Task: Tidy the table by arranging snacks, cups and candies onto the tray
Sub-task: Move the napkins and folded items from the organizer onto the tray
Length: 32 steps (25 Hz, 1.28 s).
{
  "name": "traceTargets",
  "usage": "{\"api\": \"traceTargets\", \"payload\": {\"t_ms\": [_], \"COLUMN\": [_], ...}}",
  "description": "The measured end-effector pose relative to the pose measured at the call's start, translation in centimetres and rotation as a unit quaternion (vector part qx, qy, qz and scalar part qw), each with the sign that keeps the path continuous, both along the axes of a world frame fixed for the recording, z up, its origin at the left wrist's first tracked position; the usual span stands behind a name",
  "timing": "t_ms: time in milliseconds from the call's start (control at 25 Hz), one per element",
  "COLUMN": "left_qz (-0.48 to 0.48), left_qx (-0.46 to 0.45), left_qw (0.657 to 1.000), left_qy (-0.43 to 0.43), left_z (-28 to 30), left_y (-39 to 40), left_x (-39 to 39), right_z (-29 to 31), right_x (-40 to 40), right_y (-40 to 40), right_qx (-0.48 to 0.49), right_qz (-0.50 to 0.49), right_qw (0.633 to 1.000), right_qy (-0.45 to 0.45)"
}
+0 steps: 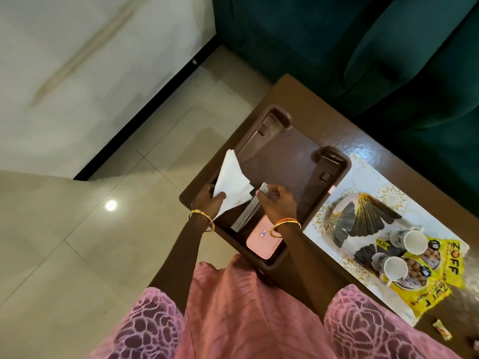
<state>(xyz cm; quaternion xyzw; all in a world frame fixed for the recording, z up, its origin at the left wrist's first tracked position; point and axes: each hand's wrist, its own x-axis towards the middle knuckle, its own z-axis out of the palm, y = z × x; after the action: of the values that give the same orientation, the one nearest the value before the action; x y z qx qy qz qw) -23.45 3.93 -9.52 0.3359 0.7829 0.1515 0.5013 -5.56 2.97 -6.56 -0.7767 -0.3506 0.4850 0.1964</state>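
Fingers of the left hand (pixel 210 200) pinch a white tissue (pixel 233 182) over the brown tray (pixel 334 161) (right hand (pixel 278 203) grips a silvery packet (pixel 248 211))

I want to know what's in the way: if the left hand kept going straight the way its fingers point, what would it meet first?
Probably the metal holder in the tray. The left hand, pinching the white napkin, points at it, toward the right hand. Depth is unclear.

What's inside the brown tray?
In the brown tray: a pink box, a shiny holder and white tissue in the left hand. Hands hide the rest beneath.
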Motion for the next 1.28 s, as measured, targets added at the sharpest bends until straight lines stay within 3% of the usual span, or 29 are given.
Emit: {"api": "traceTargets", "payload": {"t_ms": [160,280,400,520,600,760,840,1000,1280], "left_qz": [0.073,0.141,0.19,0.228,0.276,0.248,0.197,0.064,-0.054], "left_qx": [0.014,0.009,0.025,0.02,0.016,0.015,0.046,0.084,0.042], "left_qw": [0.99,0.958,0.942,0.944,0.941,0.967,0.979,0.989,0.978], "left_qy": [-0.124,-0.248,-0.274,-0.235,-0.195,-0.054,0.001,0.102,0.197], "left_z": [3.3,5.3,6.0,5.6,4.8,3.9,3.9,4.2,2.4], "left_y": [-0.5,-2.1,-3.9,-6.0,-8.0,-11.8,-12.4,-12.1,-10.3], "left_x": [0.4,2.4,5.0,7.0,7.6,7.1,6.7,7.2,8.4], "right_z": [3.3,5.7,7.6,8.6,9.0,7.6,6.2,3.8,0.8], "right_x": [-0.2,0.0,0.5,1.2,1.7,2.6,3.1,2.7,0.5], "right_y": [2.5,3.8,4.0,4.5,4.6,2.3,1.2,0.0,-0.9], "right_qx": [-0.026,-0.072,-0.048,0.104,0.183,0.235,0.235,0.219,0.205], "right_qz": [-0.025,0.01,0.085,0.136,0.241,0.497,0.538,0.574,0.611], "right_qw": [0.991,0.976,0.981,0.981,0.953,0.81,0.778,0.752,0.721], "right_qy": [0.126,0.204,0.17,0.095,0.034,-0.201,-0.223,-0.238,-0.253]}}
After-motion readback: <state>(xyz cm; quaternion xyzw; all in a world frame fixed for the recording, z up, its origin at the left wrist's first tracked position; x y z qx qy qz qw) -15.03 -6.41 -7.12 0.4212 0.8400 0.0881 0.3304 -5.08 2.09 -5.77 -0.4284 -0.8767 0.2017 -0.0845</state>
